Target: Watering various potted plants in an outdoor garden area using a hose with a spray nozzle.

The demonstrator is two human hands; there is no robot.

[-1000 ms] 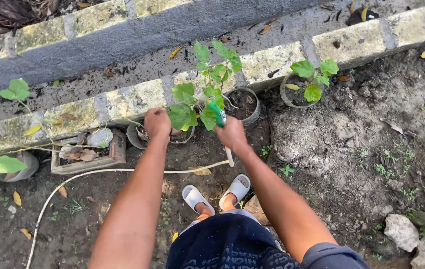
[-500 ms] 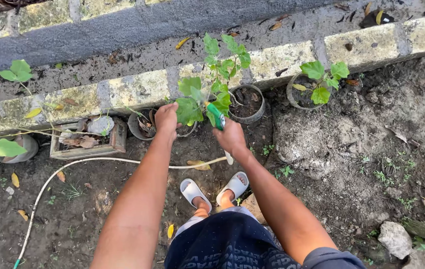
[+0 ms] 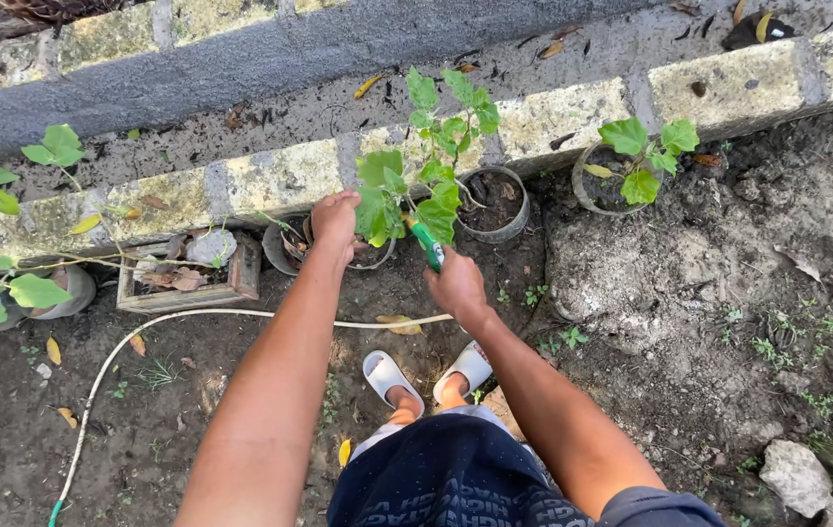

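A low painted curb (image 3: 270,181) backs a row of pots on bare soil. The leafy plant (image 3: 416,185) stands in the pot (image 3: 284,252) against it. The left hand (image 3: 335,220) steadies the plant's base, fingers curled; the right hand (image 3: 456,286) grips a green hose nozzle (image 3: 426,244), aimed into the leaves.

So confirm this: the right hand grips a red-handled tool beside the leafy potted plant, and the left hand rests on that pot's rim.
Not quite. The head view shows the tool in the right hand has a green handle, not red. The rest stands: it is beside the leafy potted plant, and the left hand rests on that pot's rim.
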